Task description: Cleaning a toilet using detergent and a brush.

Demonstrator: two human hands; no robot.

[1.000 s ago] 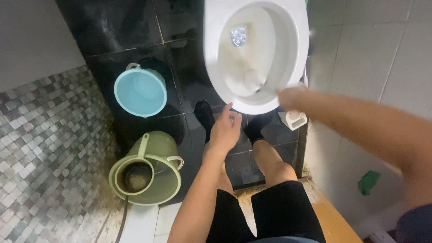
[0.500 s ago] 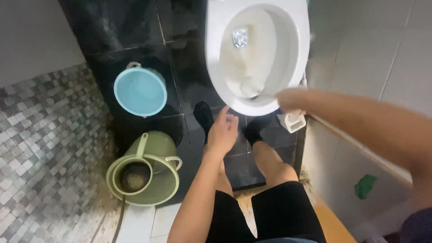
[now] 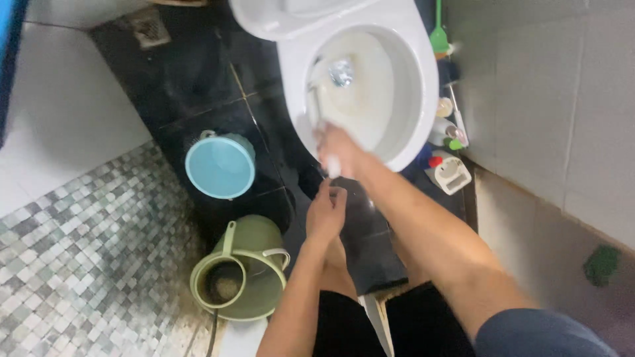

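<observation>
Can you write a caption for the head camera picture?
Right hand holds a white brush handle over the white toilet bowl, left hand below.

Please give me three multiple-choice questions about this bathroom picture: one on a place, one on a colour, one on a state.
1. Where is the right hand?
A. at the front rim of the white ceramic toilet bowl
B. in a bucket
C. on the wall

2. Which colour is the round plastic bucket nearer the toilet?
A. red
B. light blue
C. black

3. How is the left hand?
A. gripping the green bucket
B. free, holding nothing
C. on the tiles

Answers: 1 A, it lies over the rim. 2 B, it looks light blue. 3 B, its fingers are empty.
</observation>
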